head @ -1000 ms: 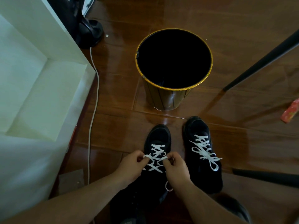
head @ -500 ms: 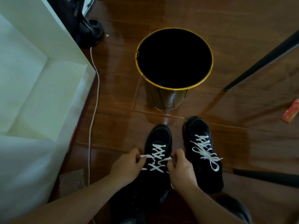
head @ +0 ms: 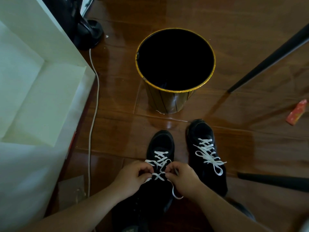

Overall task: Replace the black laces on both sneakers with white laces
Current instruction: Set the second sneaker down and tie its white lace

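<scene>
Lace ends lie between left hand and right hand, each pinching one (near-sneaker midline).

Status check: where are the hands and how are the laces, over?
Both hands, left and right, pinching white lace on left sneaker. Right sneaker laced white, bow tied. Bin ahead, clear of work.
</scene>
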A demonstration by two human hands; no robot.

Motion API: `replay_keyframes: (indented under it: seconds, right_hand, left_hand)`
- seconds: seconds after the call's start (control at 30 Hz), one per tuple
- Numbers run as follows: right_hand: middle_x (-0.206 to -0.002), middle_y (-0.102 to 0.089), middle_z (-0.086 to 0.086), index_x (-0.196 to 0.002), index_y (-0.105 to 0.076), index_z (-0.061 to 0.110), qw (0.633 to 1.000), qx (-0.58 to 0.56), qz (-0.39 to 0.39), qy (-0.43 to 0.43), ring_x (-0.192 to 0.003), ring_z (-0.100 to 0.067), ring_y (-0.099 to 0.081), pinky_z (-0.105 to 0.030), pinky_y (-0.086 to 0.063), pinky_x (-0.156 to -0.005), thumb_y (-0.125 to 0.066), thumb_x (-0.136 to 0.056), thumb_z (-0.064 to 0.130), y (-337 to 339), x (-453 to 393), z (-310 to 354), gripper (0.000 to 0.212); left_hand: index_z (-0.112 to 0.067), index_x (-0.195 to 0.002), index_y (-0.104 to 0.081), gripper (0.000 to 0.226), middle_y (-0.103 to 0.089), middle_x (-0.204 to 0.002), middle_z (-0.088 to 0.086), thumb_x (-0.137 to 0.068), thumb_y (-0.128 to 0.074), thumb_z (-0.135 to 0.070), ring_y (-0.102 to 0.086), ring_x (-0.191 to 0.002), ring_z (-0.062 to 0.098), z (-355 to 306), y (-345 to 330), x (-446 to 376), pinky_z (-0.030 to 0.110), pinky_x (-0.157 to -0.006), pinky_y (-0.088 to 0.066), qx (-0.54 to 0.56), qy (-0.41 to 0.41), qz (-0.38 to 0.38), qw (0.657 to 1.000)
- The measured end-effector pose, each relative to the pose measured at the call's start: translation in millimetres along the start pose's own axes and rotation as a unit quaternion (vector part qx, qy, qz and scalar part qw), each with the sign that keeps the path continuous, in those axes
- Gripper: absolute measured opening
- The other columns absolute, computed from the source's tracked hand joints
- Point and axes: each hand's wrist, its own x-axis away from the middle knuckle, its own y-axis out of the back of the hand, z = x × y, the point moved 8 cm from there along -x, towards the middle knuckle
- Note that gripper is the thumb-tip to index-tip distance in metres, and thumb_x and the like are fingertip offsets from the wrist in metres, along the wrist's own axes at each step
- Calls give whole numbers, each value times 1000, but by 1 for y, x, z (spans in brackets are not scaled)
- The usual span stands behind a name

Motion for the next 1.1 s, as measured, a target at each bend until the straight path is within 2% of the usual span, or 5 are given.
replay_keyframes:
  seconds: [0.4, 0.57, 0.8, 0.97, 1.1]
  right_hand:
    - [-123, -45, 2, -122, -43, 24, 920, 364, -82, 120, -107, -21, -62, -32, -52, -73, -52, -102, 18, -5, 18, 34, 23]
    - [-101, -66, 13, -105, -58, 32, 996, -33, -71, -44, -92, -8, -64, -29, -54, -79, -62, -97, 25, -10, 15, -7, 12]
    - [-79, -73, -1, -85, -66, 14, 965, -231, -73, -103, -72, -8, -66, -22, -52, -66, -70, -92, 12, -33, 12, -17, 8]
    - [-98, -54, 7, -103, -49, 23, 988, 81, -131, -12, -93, -14, -57, -29, -43, -78, -46, -106, 28, -7, 19, 2, 7]
    - [-104, -58, 7, -108, -43, 27, 962, 234, -130, 46, -94, -18, -63, -29, -44, -71, -40, -108, 29, -3, 26, 10, 4]
  left_hand:
    - [-25, -82, -60, 20, -57, -72, -6, -82, -69, -43, -59, -51, 22, -27, 3, 6, 32, -40, -42, -409, -177, -74, 892]
    - [-38, -100, -57, 4, -70, -86, -6, -100, -57, -42, -68, -78, 13, 15, -12, 13, 37, -69, -53, 4, 112, 50, 992]
    - [-16, -104, -67, 18, -67, -77, 4, -106, -60, -32, -58, -61, 16, 19, -38, 25, 23, -48, -35, 310, 276, 13, 910]
    - [-22, -96, -51, 17, -61, -77, -3, -108, -53, -34, -56, -64, 12, 11, -4, 20, 33, -57, -43, 21, 134, -2, 991]
    - [-32, -98, -43, 32, -60, -75, -7, -91, -74, -38, -62, -60, 14, -2, 17, 18, 31, -48, -38, -366, -60, -59, 927]
